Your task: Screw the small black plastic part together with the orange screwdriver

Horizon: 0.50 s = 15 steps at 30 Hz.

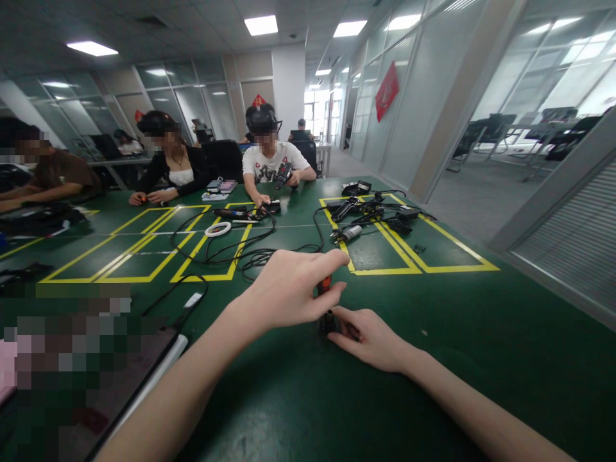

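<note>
My left hand reaches over the green table, fingers closed around a small orange-and-black piece. It looks like a short tool handle, though most of it is hidden by the fingers. Directly beneath is a dark round part, with a short tube-like tip pointing up. My right hand grips that part from the right between thumb and fingers, low over the tabletop. Whether the upper piece touches the lower one, I cannot tell.
Black cables lie beyond my hands. Tools and leads sit inside yellow tape outlines, near a white tape ring. Across the table, a person holds a power drill. A blurred-out device lies at left.
</note>
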Each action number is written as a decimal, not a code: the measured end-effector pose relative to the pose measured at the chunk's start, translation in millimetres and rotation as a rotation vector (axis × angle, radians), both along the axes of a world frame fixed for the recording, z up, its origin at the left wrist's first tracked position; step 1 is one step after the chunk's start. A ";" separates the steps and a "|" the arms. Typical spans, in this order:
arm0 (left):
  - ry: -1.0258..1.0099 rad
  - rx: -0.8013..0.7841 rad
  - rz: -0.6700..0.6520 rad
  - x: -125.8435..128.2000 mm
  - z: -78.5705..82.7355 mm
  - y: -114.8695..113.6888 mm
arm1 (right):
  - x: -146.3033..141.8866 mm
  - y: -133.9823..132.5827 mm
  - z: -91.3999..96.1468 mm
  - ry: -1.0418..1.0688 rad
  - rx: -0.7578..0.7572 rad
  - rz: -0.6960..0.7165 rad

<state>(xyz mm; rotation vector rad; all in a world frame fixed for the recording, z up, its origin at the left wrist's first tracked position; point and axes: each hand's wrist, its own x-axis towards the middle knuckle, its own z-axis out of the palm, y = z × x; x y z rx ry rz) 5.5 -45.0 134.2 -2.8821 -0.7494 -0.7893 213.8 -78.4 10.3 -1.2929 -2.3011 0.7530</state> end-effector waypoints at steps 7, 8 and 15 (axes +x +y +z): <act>-0.050 -0.044 -0.034 5.5 -4.1 -1.6 | -0.7 0.7 -0.2 -0.006 -0.005 -0.014; -0.055 -0.048 -0.040 5.5 -5.0 -1.3 | -1.0 0.9 0.1 -0.006 -0.003 -0.017; -0.045 -0.028 -0.024 0.5 -3.5 1.2 | -2.0 0.7 3.6 -0.028 -0.026 -0.017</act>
